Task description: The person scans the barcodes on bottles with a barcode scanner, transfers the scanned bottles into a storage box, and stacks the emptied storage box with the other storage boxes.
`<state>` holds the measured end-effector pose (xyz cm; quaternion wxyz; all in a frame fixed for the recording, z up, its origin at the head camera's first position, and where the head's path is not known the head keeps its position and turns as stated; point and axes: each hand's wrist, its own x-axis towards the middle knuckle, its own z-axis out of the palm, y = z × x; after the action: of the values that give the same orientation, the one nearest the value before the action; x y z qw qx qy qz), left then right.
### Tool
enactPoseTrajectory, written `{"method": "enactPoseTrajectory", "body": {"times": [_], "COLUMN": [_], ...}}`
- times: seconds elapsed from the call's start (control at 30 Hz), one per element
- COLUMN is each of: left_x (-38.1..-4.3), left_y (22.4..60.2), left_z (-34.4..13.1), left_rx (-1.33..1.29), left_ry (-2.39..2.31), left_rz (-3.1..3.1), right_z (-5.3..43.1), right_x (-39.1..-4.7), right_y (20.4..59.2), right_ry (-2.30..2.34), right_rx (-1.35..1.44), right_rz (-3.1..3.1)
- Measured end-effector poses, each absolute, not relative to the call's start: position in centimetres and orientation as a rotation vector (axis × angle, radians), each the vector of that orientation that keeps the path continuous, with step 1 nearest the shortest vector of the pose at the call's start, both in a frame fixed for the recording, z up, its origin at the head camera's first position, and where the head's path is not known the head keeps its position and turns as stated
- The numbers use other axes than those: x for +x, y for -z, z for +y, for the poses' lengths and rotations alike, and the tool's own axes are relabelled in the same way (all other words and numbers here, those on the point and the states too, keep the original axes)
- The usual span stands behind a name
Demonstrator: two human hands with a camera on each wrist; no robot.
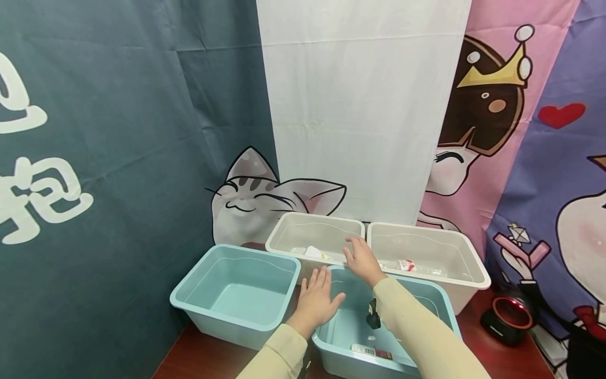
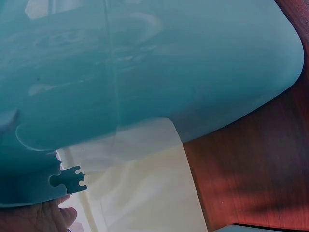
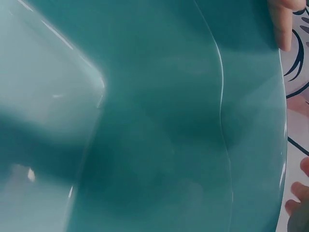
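Observation:
In the head view my left hand, fingers straight, rests at the left rim of the front light-blue bin. The left wrist view shows fingers against a blue bin edge. Over the same bin's back rim reaches my right hand, its fingers loosely bent and holding nothing visible. It is close to the back-left beige bin. Inside the front bin lies a small item with a white and dark-red label. A white and yellow piece lies in the back-left bin.
Another light-blue bin stands at the left. The back-right beige bin contains a clear item with a red-and-white label. A black device with a red ring stands right on the red-brown table. Printed curtains hang behind.

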<state>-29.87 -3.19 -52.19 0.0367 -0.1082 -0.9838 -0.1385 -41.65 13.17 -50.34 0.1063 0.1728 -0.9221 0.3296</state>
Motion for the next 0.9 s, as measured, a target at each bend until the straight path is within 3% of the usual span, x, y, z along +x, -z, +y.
{"method": "enactPoseTrajectory", "body": {"times": [0.9], "left_x": [-30.3], "left_y": [52.2], "left_z": [-3.2], "left_rx": [-0.321], "left_ry": [0.406], "left_rz": [-3.048], "right_z": [17.2], "right_x": [-40.1], "right_y": [50.1], "right_ry": [-1.147], "right_rx": [0.636], "right_rz": [-2.59]}}
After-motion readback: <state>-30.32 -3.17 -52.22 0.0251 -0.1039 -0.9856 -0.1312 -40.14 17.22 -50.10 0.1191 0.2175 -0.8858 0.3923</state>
